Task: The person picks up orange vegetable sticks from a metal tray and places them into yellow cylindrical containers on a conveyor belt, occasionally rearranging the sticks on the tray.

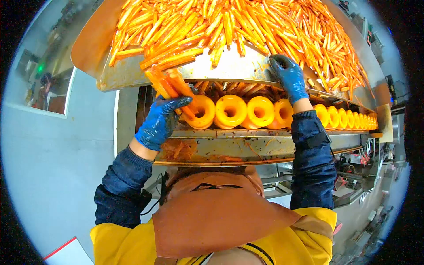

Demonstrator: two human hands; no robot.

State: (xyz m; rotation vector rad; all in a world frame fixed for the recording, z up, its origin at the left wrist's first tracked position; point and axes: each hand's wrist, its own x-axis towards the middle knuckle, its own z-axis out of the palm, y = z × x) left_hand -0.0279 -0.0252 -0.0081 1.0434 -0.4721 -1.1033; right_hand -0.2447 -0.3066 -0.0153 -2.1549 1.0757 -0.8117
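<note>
My left hand (161, 121), in a blue glove, grips a small bunch of orange sticks (170, 86) and holds them over the leftmost yellow ring-shaped holder (201, 112). My right hand (289, 77), also in a blue glove, rests with bent fingers on the lip of the steel tray (229, 66), at the edge of a big heap of orange sticks (247, 26). A row of several yellow ring holders (260, 111) runs to the right below the tray.
A steel ledge (229, 148) smeared with orange bits lies under the yellow holders. A grey floor (48, 168) spreads to the left. Machine parts (357, 176) crowd the lower right. My brown apron (212, 216) and yellow clothing fill the bottom.
</note>
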